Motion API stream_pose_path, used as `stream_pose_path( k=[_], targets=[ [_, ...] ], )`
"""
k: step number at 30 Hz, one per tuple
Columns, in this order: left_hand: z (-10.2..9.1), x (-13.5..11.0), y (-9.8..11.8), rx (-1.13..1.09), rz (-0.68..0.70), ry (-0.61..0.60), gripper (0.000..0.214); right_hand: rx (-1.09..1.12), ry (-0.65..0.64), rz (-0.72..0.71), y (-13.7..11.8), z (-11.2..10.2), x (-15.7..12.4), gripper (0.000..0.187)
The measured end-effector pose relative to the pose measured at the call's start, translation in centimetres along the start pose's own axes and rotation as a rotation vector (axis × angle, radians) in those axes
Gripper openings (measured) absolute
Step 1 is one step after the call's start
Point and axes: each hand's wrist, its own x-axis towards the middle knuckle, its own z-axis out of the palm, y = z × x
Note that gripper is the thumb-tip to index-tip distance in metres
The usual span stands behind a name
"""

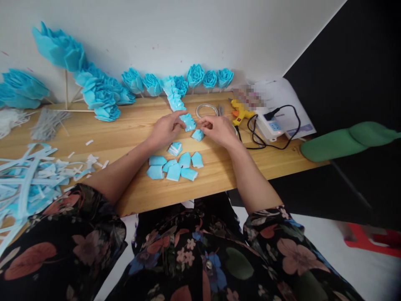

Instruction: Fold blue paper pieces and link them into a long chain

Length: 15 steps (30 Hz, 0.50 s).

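Brown wooden worktop, toward rear edge.
Left hand touches blue folded strip; right hand adjacent; both finger grips indeterminable.

Note light-blue petal cluster, layered, shiny, lying on wooden surface. See small angular blue piece just beside its near edge, partly hidden at right.

Diffuse, moderately bright light covers the pale wall and wooden table, with soft shadows; small glints dot the blue petal strip; the black panel at right lies dim; wide-angle distortion stretches the edges, where a red object blurs; one patch is pixelated.
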Motion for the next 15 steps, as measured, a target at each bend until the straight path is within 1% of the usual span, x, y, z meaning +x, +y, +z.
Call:
stream_pose_path(
  k=[3,5,7,11,15],
  targets=[
    [0.0,-0.1,0.0,-0.038,-0.024,0.004,0.058,0.123,0.022,0.014,0.1,0.3,0.2,0.025],
    [0.0,-0.1,0.0,-0.06,-0.038,0.007,0.059,0.234,0.059,0.039,0.3,1.0,0.4,0.025],
    [0.0,-0.1,0.0,-0.068,-0.042,0.011,0.059,0.301,0.099,0.077,0.5,1.8,0.7,0.024],
    [0.2,-0.1,-0.1,-0.096,-0.063,0.031,0.058,0.296,0.173,0.147,0.3,3.1,0.7,0.02],
    [0.4,-0.1,-0.2,-0.116,-0.091,0.043,0.057,0.214,0.196,0.182,-0.9,3.4,0.3,0.015]
  ],
)
